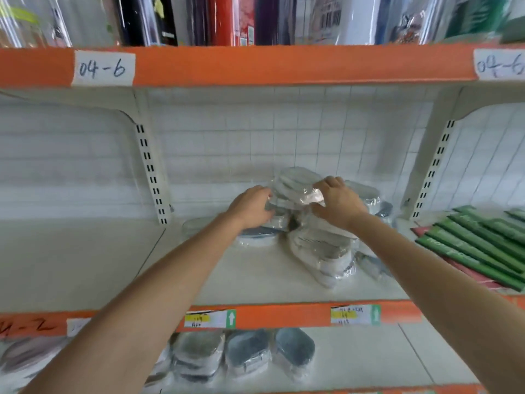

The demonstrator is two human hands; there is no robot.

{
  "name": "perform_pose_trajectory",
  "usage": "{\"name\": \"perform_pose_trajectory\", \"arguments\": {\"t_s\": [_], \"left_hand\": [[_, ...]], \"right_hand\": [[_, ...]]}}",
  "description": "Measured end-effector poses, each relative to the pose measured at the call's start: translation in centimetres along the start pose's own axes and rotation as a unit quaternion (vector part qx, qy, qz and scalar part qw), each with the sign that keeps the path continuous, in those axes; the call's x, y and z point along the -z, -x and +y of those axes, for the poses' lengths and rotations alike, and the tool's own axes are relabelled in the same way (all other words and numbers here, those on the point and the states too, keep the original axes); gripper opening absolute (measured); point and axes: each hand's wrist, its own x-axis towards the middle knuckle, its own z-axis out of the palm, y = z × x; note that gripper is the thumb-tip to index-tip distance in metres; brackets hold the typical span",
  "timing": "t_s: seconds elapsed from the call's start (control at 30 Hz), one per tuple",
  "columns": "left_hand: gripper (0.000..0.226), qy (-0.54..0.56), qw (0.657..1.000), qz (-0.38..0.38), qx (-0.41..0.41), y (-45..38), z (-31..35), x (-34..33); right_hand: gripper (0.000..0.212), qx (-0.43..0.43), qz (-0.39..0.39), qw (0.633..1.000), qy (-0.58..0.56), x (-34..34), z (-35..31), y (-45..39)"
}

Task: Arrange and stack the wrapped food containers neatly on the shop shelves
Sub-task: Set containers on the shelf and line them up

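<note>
- Wrapped food containers (pixel 298 191): a shrink-wrapped pack of shallow oval trays, held up at the back of the middle shelf (pixel 255 282), above a loose heap of similar packs (pixel 324 251) that lean and overlap toward the right.
- Handling, judged: likely light, thin-walled and easily dented; the clear film looks glossy and probably slippery, so a pack may slide out of a one-sided hold. Packs look stiff across the flat faces and weaker at the rims.
- Where to hold, judged: both short ends or opposite long edges, palms flat against the stack, not pinching the film alone, which could tear or stretch.
- Left hand (pixel 251 207): at the pack's left end, fingers curled against the wrapping; it appears to grip that end, though the fingertips are hidden behind the pack.
- Right hand (pixel 338 201): over the pack's upper right, fingers bent down onto the film, thumb underneath, holding it.
- Lower shelf (pixel 369 362): three similar packs (pixel 247 354) stand side by side in a row, with more at far left.
- Green packets (pixel 477 240): long flat items on the neighbouring bay, well apart from the heap.
- Hidden or unclear: the count of trays per pack cannot be read; motion blur smears pack edges; price tags (pixel 210 318) on the orange shelf edge are illegible; the heap's rear packs are partly screened by the right hand and forearm; the lower shelf's leftmost packs are cut off by the left arm.
</note>
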Motion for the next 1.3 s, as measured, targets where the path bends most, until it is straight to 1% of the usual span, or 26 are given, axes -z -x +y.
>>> {"name": "perform_pose_trajectory", "arguments": {"t_s": [0.07,0.13,0.2,0.27,0.33,0.4,0.5,0.6,0.73,0.87,0.93,1.0,1.13,1.2,1.3], "left_hand": [[0.042,0.006,0.999,0.009,-0.037,-2.0,0.6,0.1],[0.051,-0.005,0.998,0.012,-0.067,-4.0,1.3,0.3],[0.067,-0.026,0.995,-0.024,-0.096,-6.2,1.9,0.2],[0.084,-0.091,0.985,-0.083,-0.124,-8.1,2.2,0.1],[0.104,-0.140,0.973,-0.132,-0.129,-9.9,2.2,-0.2],[0.116,-0.161,0.965,-0.156,-0.136,-11.2,2.1,-0.5],[0.125,-0.188,0.951,-0.178,-0.169,-12.7,1.9,-1.5],[0.121,-0.194,0.942,-0.187,-0.200,-13.9,1.6,-2.0],[0.118,-0.199,0.936,-0.185,-0.225,-14.5,1.3,-2.3],[0.122,-0.242,0.929,-0.124,-0.251,-14.6,1.7,-1.6],[0.120,-0.247,0.933,-0.086,-0.248,-14.1,1.9,-1.2],[0.115,-0.226,0.947,-0.057,-0.222,-13.2,1.9,-1.0],[0.110,-0.184,0.971,-0.027,-0.152,-10.8,1.4,-1.2],[0.106,-0.171,0.978,-0.012,-0.119,-9.4,0.8,-1.2],[0.100,-0.172,0.983,0.016,-0.060,-6.8,-0.6,-1.5]], "right_hand": [[0.052,-0.019,-0.009,1.000,0.022,0.4,1.2,-0.2],[0.057,-0.041,-0.027,0.998,0.025,0.6,2.5,-0.2],[0.067,-0.062,-0.070,0.995,0.030,0.6,3.5,-0.1],[0.078,-0.081,-0.111,0.989,0.051,0.2,4.4,-0.2],[0.086,-0.103,-0.140,0.982,0.068,-0.2,5.0,-0.6],[0.093,-0.122,-0.171,0.975,0.072,-0.9,5.5,-1.1],[0.105,-0.134,-0.212,0.964,0.089,-2.3,5.6,-1.4],[0.110,-0.135,-0.206,0.963,0.107,-3.1,5.7,-1.7],[0.111,-0.135,-0.204,0.964,0.103,-3.1,5.9,-2.0],[0.113,-0.140,-0.206,0.963,0.098,-3.3,5.8,-1.9],[0.113,-0.144,-0.207,0.963,0.096,-3.3,5.8,-1.8],[0.112,-0.146,-0.205,0.963,0.100,-3.3,5.7,-1.7],[0.110,-0.148,-0.184,0.965,0.116,-3.5,5.1,-1.3],[0.108,-0.148,-0.158,0.968,0.126,-3.6,4.8,-1.0],[0.103,-0.141,-0.100,0.977,0.126,-3.7,4.4,-0.5]]}}
